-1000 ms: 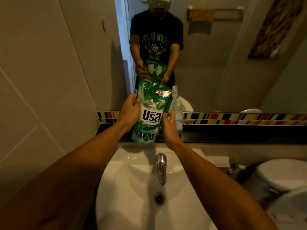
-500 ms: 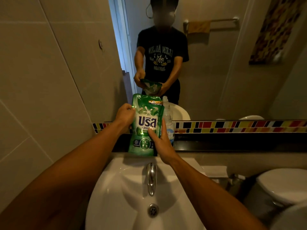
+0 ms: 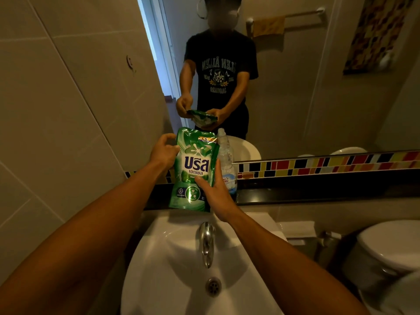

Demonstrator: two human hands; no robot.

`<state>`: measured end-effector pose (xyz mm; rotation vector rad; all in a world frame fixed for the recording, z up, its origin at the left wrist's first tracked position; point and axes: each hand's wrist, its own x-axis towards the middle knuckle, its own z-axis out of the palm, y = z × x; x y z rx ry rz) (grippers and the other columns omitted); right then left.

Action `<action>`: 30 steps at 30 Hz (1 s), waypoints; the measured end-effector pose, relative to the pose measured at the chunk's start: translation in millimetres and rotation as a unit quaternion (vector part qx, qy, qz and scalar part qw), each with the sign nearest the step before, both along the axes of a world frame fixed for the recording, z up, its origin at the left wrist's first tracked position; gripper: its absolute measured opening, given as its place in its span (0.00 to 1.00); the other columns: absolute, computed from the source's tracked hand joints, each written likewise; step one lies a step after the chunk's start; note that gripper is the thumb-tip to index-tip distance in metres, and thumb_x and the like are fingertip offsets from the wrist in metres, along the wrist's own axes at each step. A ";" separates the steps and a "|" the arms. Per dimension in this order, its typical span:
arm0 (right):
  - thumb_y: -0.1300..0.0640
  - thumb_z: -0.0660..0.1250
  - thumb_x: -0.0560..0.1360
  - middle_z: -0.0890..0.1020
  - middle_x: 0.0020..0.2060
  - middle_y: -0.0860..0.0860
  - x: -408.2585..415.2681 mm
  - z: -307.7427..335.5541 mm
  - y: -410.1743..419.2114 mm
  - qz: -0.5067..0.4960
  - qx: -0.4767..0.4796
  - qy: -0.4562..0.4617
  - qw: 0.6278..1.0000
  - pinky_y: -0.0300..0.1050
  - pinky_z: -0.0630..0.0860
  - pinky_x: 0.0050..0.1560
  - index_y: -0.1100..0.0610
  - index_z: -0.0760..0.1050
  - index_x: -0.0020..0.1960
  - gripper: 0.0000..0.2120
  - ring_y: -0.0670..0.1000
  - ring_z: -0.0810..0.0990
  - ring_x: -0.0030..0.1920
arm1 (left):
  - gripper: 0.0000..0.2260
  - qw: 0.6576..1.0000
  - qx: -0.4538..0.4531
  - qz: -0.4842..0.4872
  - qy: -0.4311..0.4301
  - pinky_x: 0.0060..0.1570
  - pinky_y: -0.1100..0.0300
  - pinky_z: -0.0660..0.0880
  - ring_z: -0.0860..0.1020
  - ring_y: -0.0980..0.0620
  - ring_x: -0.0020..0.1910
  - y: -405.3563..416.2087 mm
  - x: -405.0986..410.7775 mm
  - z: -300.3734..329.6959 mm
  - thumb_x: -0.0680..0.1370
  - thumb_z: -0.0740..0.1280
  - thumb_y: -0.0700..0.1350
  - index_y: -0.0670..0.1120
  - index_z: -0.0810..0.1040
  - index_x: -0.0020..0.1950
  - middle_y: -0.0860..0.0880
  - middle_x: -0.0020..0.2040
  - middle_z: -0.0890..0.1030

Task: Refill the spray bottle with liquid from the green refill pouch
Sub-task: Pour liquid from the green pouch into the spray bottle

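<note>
Above sink [image 3: 159, 258] at 12 o'clock | holding pouch [image 3: 195, 160] upright, just beside bottle [image 3: 226, 155] at 3 | gripping lower right with right hand [image 3: 218, 196] | slid left hand [image 3: 162, 153] up to pinch 10 o'clock edge (tearing open next, likely) | no pouring yet

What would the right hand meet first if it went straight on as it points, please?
The right hand grips the green pouch; beyond it, probably the clear bottle, though depth is unclear.
</note>
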<state>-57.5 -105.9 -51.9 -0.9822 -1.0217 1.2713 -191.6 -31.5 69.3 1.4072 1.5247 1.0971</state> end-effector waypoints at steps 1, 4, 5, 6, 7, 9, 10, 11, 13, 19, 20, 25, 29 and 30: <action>0.47 0.74 0.75 0.77 0.72 0.50 0.1 0.5 1.1 -0.002 -0.002 0.001 1.000 0.64 0.78 0.68 0.36 0.45 0.83 0.48 0.53 0.80 0.69 | 0.14 1.000 0.000 -0.007 0.003 0.52 0.40 0.81 0.83 0.40 0.50 0.5 1.0 1.5 0.80 0.64 0.37 0.51 0.73 0.64 0.41 0.52 0.82; 0.46 0.74 0.74 0.77 0.73 0.50 -0.3 0.6 5.1 -0.005 0.001 0.002 1.000 0.64 0.78 0.67 0.35 0.46 0.83 0.49 0.54 0.79 0.69 | 0.15 1.000 -0.005 -0.020 0.005 0.49 0.42 0.82 0.83 0.42 0.46 4.3 3.3 5.3 0.81 0.64 0.38 0.50 0.73 0.66 0.41 0.50 0.82; 0.45 0.74 0.73 0.77 0.73 0.49 -0.3 1.1 5.9 -0.006 0.000 0.001 1.000 0.65 0.78 0.66 0.34 0.46 0.83 0.49 0.54 0.79 0.69 | 0.16 1.000 -0.006 -0.022 0.010 0.49 0.43 0.82 0.83 0.43 0.46 5.7 4.1 7.2 0.81 0.64 0.38 0.50 0.73 0.67 0.42 0.50 0.82; 0.45 0.74 0.73 0.76 0.73 0.49 -0.5 2.5 5.7 -0.006 -0.001 0.002 1.000 0.65 0.78 0.66 0.34 0.46 0.82 0.49 0.54 0.79 0.69 | 0.16 1.000 -0.006 -0.025 0.016 0.48 0.44 0.82 0.83 0.44 0.45 7.6 4.8 8.8 0.81 0.64 0.38 0.50 0.73 0.67 0.43 0.49 0.82; 0.47 0.74 0.75 0.76 0.73 0.50 -0.9 3.1 6.2 -0.006 0.000 0.006 1.000 0.65 0.78 0.66 0.34 0.45 0.82 0.48 0.54 0.79 0.69 | 0.16 0.999 -0.005 -0.028 0.022 0.47 0.46 0.82 0.82 0.45 0.45 8.8 5.5 10.8 0.81 0.64 0.38 0.50 0.73 0.67 0.43 0.48 0.82; 0.53 0.72 0.78 0.75 0.73 0.51 -1.6 4.1 6.4 -0.006 0.000 0.022 1.000 0.64 0.78 0.66 0.35 0.44 0.83 0.47 0.55 0.79 0.69 | 0.16 0.999 -0.003 -0.034 0.030 0.41 0.50 0.81 0.82 0.46 0.43 12.0 7.0 12.8 0.81 0.64 0.37 0.49 0.74 0.68 0.43 0.47 0.82; 0.54 0.71 0.79 0.75 0.73 0.52 -2.2 4.4 6.5 -0.005 -0.003 0.026 1.000 0.64 0.78 0.66 0.35 0.42 0.83 0.47 0.55 0.79 0.69 | 0.16 0.999 -0.003 -0.035 0.035 0.38 0.53 0.80 0.82 0.47 0.43 13.7 7.5 13.4 0.81 0.64 0.37 0.48 0.74 0.68 0.43 0.48 0.82; 0.54 0.71 0.79 0.75 0.74 0.52 -2.6 4.9 6.7 -0.003 -0.006 0.028 1.000 0.64 0.78 0.67 0.35 0.41 0.83 0.47 0.55 0.79 0.69 | 0.16 0.999 -0.003 -0.036 0.041 0.36 0.55 0.78 0.82 0.48 0.43 14.5 8.3 14.4 0.81 0.64 0.38 0.48 0.73 0.68 0.43 0.49 0.82; 0.53 0.70 0.78 0.75 0.74 0.52 -3.8 5.8 7.3 -0.001 -0.012 0.032 0.999 0.65 0.78 0.67 0.36 0.40 0.83 0.48 0.56 0.78 0.70 | 0.17 0.998 -0.005 -0.038 0.054 0.35 0.57 0.76 0.81 0.48 0.43 16.7 8.7 15.5 0.81 0.64 0.38 0.49 0.73 0.69 0.42 0.52 0.81; 0.58 0.67 0.83 0.76 0.72 0.52 -3.9 9.1 9.0 0.001 -0.024 0.033 0.999 0.62 0.79 0.67 0.39 0.39 0.84 0.45 0.54 0.79 0.68 | 0.18 0.996 -0.009 -0.036 0.076 0.39 0.54 0.79 0.81 0.46 0.48 24.2 9.5 18.2 0.80 0.66 0.38 0.49 0.73 0.70 0.42 0.57 0.80; 0.57 0.67 0.83 0.76 0.72 0.52 -4.2 9.4 9.4 0.003 -0.027 0.033 0.999 0.62 0.78 0.67 0.39 0.38 0.84 0.45 0.55 0.79 0.68 | 0.18 0.996 -0.010 -0.035 0.081 0.44 0.51 0.81 0.82 0.44 0.51 25.6 9.2 18.5 0.80 0.66 0.39 0.49 0.73 0.70 0.41 0.58 0.80; 0.55 0.67 0.82 0.74 0.74 0.53 -7.0 10.9 10.9 0.000 -0.036 0.040 0.999 0.63 0.78 0.67 0.39 0.38 0.84 0.45 0.56 0.78 0.68 | 0.17 0.994 -0.012 -0.039 0.099 0.56 0.42 0.80 0.81 0.41 0.56 30.3 10.5 22.0 0.79 0.67 0.39 0.50 0.74 0.68 0.40 0.60 0.80; 0.51 0.69 0.77 0.75 0.74 0.53 -9.4 12.7 12.3 -0.004 -0.033 0.052 0.998 0.64 0.78 0.67 0.38 0.39 0.84 0.48 0.56 0.79 0.69 | 0.17 0.992 -0.017 -0.040 0.116 0.54 0.41 0.81 0.82 0.41 0.55 33.3 12.0 26.3 0.79 0.67 0.39 0.51 0.74 0.67 0.40 0.60 0.80; 0.51 0.69 0.77 0.75 0.74 0.53 -9.8 13.3 12.6 -0.003 -0.033 0.056 0.998 0.64 0.78 0.67 0.38 0.39 0.84 0.48 0.56 0.79 0.69 | 0.17 0.992 -0.018 -0.040 0.120 0.53 0.41 0.81 0.82 0.41 0.54 33.8 12.4 27.1 0.79 0.67 0.39 0.52 0.74 0.67 0.40 0.60 0.80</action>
